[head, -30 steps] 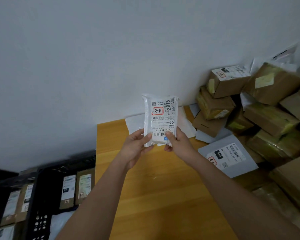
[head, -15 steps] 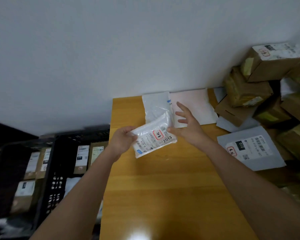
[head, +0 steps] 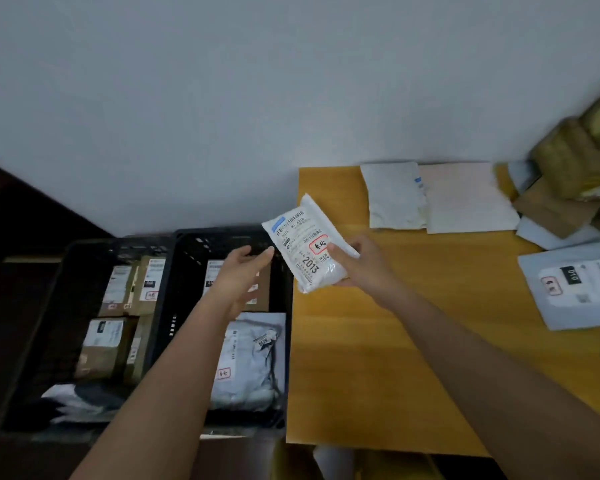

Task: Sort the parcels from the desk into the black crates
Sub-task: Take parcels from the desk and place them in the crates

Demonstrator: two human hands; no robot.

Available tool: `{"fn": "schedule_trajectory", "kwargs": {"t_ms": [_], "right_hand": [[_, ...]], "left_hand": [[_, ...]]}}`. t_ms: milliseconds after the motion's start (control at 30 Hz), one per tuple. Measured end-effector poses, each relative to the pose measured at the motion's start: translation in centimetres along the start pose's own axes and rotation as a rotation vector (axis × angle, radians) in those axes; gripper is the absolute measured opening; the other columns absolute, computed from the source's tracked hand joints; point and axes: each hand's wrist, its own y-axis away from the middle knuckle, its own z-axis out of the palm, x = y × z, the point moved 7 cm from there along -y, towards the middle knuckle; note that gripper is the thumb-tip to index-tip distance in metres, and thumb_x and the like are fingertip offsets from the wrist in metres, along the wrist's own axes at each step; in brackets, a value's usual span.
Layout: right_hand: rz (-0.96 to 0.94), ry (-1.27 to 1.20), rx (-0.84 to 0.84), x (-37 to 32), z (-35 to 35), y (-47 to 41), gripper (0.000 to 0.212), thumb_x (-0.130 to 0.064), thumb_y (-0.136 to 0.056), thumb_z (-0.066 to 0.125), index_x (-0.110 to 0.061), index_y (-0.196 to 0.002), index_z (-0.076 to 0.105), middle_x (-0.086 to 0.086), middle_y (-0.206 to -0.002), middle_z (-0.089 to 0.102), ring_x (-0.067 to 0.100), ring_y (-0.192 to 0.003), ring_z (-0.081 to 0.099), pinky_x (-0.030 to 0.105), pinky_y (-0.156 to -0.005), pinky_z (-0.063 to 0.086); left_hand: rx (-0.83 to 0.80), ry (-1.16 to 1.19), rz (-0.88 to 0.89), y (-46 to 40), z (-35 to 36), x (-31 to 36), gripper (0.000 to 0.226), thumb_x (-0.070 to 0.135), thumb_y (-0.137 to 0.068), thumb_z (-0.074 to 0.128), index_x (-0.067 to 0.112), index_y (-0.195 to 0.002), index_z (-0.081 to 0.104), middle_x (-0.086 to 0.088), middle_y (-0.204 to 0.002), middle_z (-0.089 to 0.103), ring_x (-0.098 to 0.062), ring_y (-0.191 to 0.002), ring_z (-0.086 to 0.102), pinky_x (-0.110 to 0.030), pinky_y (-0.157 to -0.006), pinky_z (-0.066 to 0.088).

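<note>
My right hand [head: 364, 263] grips a small white plastic parcel [head: 300, 242] with a printed label reading 2013, holding it over the left edge of the wooden desk [head: 378, 358]. My left hand [head: 241, 271] hovers with straight fingers above the nearer black crate [head: 184, 271], its fingertips just short of the parcel. That crate holds brown boxes and a grey bag [head: 248, 362]. A second black crate [head: 66, 268] to its left holds several labelled brown boxes.
Flat white mailers [head: 394, 195] and a pale envelope [head: 465, 199] lie at the desk's back edge against the wall. A white labelled mailer [head: 575, 289] lies at the right. Brown cardboard boxes [head: 568, 164] pile up at the far right.
The view swung left toward the crates. The parcel passed from my left hand to my right hand. My left hand let go and now hovers over the crate.
</note>
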Motion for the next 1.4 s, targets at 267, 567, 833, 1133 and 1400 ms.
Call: {"fn": "schedule_trajectory", "kwargs": {"t_ms": [267,567,833,1133,1400], "right_hand": [[0.105,0.124,-0.120,3.8,16.6,2.3,0.042,-0.039,-0.094,0.064,-0.013,-0.122,0.048,0.007,-0.118,0.062,0.020,-0.101,0.066,0.043,-0.084,0.059],[0.095,0.391,-0.230,7.0,21.8,3.5,0.056,-0.023,-0.099,0.058,-0.027,-0.148,0.032,0.004,-0.136,0.046,0.018,-0.115,0.052,0.018,-0.077,0.047],[0.122,0.540,-0.211,12.7,23.8,-0.6,0.071,-0.016,-0.087,0.073,-0.030,-0.147,0.037,0.006,-0.139,0.047,0.019,-0.121,0.054,0.026,-0.101,0.045],[0.037,1.288,-0.028,15.8,24.1,-8.8,0.056,-0.009,-0.095,0.055,-0.018,-0.144,0.029,0.019,-0.129,0.040,0.030,-0.105,0.053,0.033,-0.070,0.050],[0.061,1.611,0.141,20.4,25.5,-16.4,0.039,-0.022,-0.066,0.082,-0.020,-0.101,0.067,0.008,-0.090,0.063,0.012,-0.056,0.055,0.022,-0.036,0.028]], "left_hand": [[-0.125,0.187,-0.004,-0.9,-9.3,-5.6,0.051,-0.001,-0.091,0.064,0.029,-0.128,0.046,-0.007,-0.104,0.072,-0.022,-0.086,0.072,-0.035,-0.059,0.060],[-0.003,0.027,-0.141,-4.8,-12.9,-12.9,0.029,0.005,-0.093,0.064,0.013,-0.119,0.056,-0.009,-0.115,0.068,-0.022,-0.090,0.068,-0.037,-0.067,0.056],[-0.046,0.073,-0.229,-10.3,-10.0,-18.9,0.025,-0.001,-0.099,0.049,0.010,-0.118,0.061,-0.007,-0.096,0.070,-0.024,-0.089,0.068,-0.043,-0.083,0.058],[-0.081,-0.406,0.023,-19.1,-8.2,-22.0,0.038,0.000,-0.096,0.044,0.006,-0.131,0.055,-0.007,-0.123,0.060,-0.020,-0.110,0.056,-0.030,-0.097,0.045],[-0.216,-0.884,0.185,-25.7,-5.2,-24.6,0.070,0.000,-0.086,0.048,0.019,-0.151,0.033,-0.001,-0.160,0.025,-0.023,-0.143,0.031,-0.054,-0.116,0.025]]}}
